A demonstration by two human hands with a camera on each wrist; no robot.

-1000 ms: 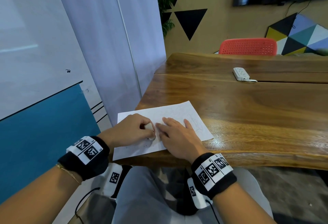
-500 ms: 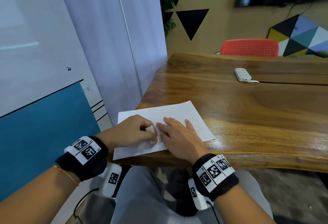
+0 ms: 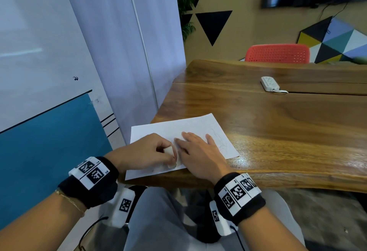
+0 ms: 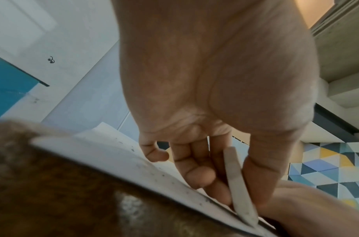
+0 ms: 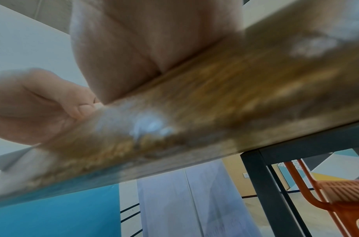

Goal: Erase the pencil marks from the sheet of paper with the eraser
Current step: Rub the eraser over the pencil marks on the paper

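Note:
A white sheet of paper lies at the near left corner of the wooden table. Faint pencil marks show near its right edge. My left hand pinches a white eraser between thumb and fingers, its lower end on the paper near the front edge. In the left wrist view the eraser stands on edge against the sheet, with dark crumbs scattered along it. My right hand lies flat on the paper with straight fingers, right beside the eraser.
A white power strip lies farther back on the table. A red chair stands behind it. A white curtain and a blue-and-white wall panel are close on the left. The table's front edge runs under my wrists.
The left hand and the eraser have slid slightly toward me along the paper. The right hand stays flat in the same place.

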